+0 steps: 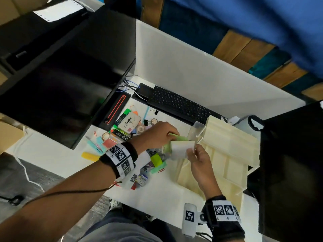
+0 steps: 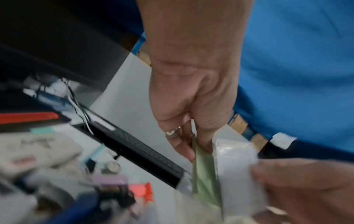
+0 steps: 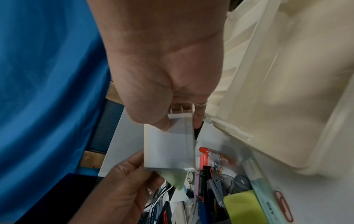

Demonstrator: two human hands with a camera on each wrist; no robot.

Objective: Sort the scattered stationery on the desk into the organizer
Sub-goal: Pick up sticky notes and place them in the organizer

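Observation:
Above the desk, between the stationery pile and the organizer, my hands hold two pads of notes together. My right hand pinches a white pad in clear wrap by its near edge, thumb on its face. My left hand grips a pale green pad lying behind the white one; its thumb also touches the white pad's corner. The cream plastic organizer with several compartments lies just right of my hands. Loose stationery covers the desk to the left.
A black keyboard lies behind the pile and a dark monitor stands at the left. A clear plastic cup stands at the organizer's far corner. A yellow marker lies near the front edge. A black object borders the organizer's right.

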